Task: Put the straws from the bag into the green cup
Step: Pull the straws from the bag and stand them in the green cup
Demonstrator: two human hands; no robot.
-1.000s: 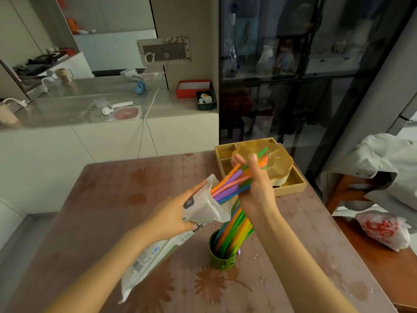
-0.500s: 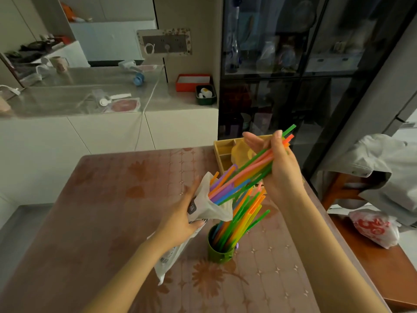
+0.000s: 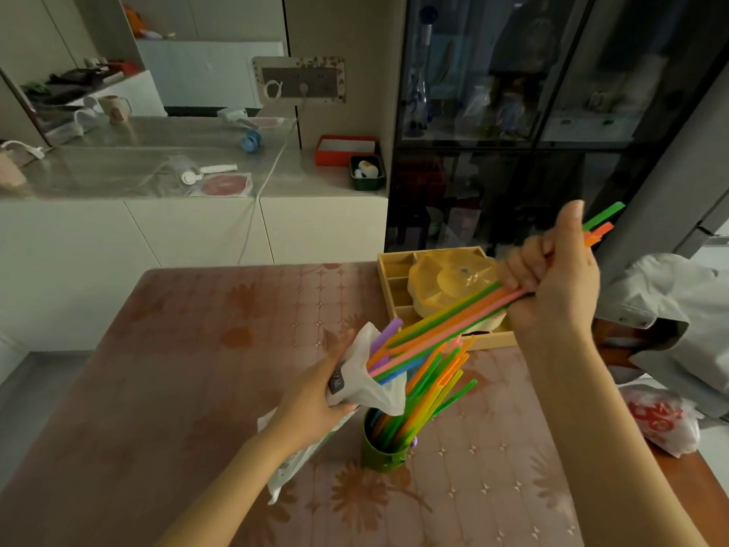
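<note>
Head view, right hand (image 3: 552, 286) gripping straws (image 3: 445, 321), left hand (image 3: 315, 392) holding bag (image 3: 367, 373)

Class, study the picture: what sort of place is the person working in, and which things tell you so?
Probably a home kitchen or dining area: a patterned dining table, a white counter with mugs, and a glass-fronted cabinet of bottles.

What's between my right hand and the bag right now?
Head view: a bundle of straws spans from the right hand to the bag the left hand holds.
</note>
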